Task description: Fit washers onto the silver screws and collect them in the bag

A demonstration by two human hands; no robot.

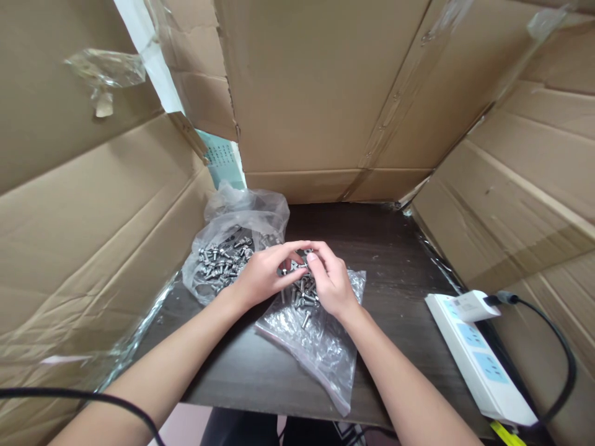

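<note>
My left hand and my right hand meet at the fingertips above a clear zip bag. Between them is a small silver bolt, pinched at the fingertips; its ends are partly hidden by the fingers. Loose bolts lie in a small pile on the zip bag just under my hands. One single bolt lies a little nearer to me. Left of my left hand, an open plastic bag holds many more metal bolts, some with washers or nuts on them.
Cardboard walls enclose the dark wooden table at the back and both sides. A white power strip with a plugged-in adapter and black cable stands at the right. Another black cable crosses the lower left.
</note>
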